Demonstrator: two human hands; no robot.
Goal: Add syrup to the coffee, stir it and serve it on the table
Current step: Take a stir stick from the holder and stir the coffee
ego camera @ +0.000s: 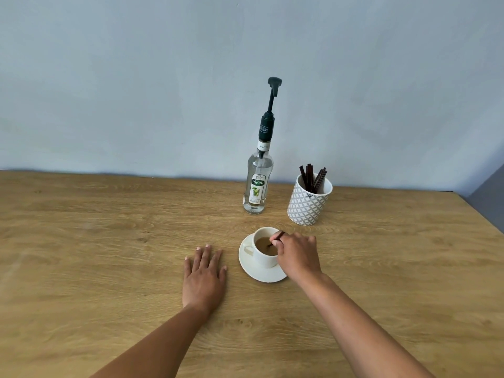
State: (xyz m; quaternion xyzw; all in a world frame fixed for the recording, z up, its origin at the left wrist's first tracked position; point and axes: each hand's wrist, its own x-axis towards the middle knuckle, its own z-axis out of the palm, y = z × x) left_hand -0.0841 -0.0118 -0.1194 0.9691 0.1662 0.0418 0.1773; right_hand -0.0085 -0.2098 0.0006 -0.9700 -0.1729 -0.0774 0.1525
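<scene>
Here, right hand (297, 255) pinching stirrer (278, 236) in coffee cup (263, 259), left hand (204, 274) spread flat beside saucer (261, 275).

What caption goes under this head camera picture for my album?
Right hand holds a dark stick in the coffee cup; left hand rests flat on the table.

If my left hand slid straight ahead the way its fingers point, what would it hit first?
Likely nothing before the wall. The left hand lies flat on the table, and that line seems to pass left of the coffee cup and syrup bottle, though depth is unclear.
</scene>
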